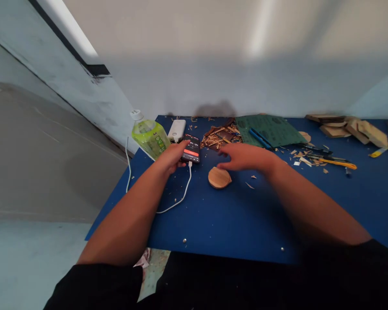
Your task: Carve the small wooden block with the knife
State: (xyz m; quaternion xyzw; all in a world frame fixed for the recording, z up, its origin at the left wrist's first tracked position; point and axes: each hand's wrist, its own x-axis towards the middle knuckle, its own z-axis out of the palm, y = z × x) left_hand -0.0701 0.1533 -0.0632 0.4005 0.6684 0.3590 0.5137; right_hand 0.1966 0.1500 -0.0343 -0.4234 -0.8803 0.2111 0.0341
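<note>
My left hand (pixel 173 157) grips the left side of a phone (pixel 192 149), thumb over its lit screen, which shows a timer and a red button. A white cable (pixel 188 183) is plugged into the phone's near end. My right hand (pixel 237 156) hovers with fingers apart and nothing between them, just above a small round wooden piece (pixel 218 178) lying on the blue table (pixel 226 219).
A green-tinted bottle (pixel 151 138) and a white power bank (pixel 176 129) stand left. Behind are wood shavings (pixel 218 136), green sandpaper (pixel 271 130) and a blue pen (pixel 260 138). Wooden blocks (pixel 355 128) and an orange-yellow tool (pixel 338 162) lie right. A wall (pixel 213 77) closes the back.
</note>
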